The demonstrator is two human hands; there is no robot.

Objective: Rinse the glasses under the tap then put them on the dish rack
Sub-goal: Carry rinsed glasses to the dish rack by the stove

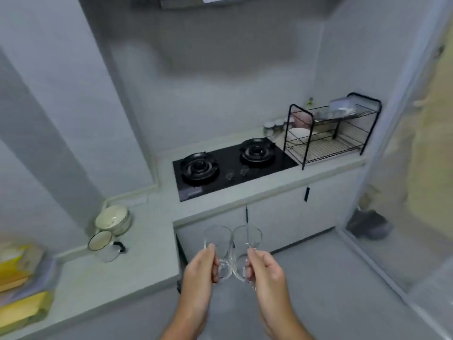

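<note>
I hold two clear glass mugs side by side over the floor, in front of the counter. My left hand (202,268) grips the handle of the left glass (217,238). In the same way my right hand (263,269) grips the handle of the right glass (247,238). Both glasses are upright and touch each other. The black wire dish rack (328,133) stands at the far right end of the counter, with bowls and a container on its shelves. No tap or sink is in view.
A black two-burner gas hob (232,165) is set in the counter left of the rack. A white bowl (113,218), an enamel mug (100,240) and a small glass jug (111,252) sit on the left counter. Yellow packets (17,271) lie at far left. A glass door (402,168) is on the right.
</note>
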